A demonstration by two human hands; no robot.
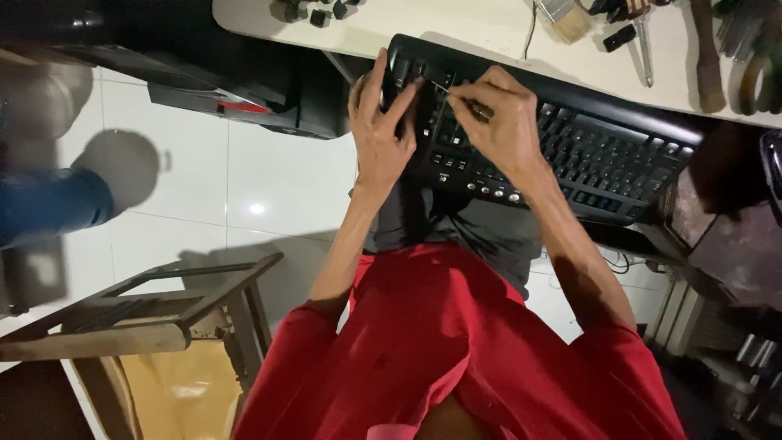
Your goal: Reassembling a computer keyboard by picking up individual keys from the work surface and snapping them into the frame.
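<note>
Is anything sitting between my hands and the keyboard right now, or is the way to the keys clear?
Nothing visible stands in the way. The left hand already grips the black keyboard at its end, and the right hand rests on the keys, pinching a thin tool whose tip is at the key rows.

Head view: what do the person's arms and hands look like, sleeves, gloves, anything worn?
Both hands are bare: no gloves, rings or watch visible on the left hand or the right hand. The forearms are bare too. Red sleeves end near the elbows, part of a red shirt. No markings show.
</note>
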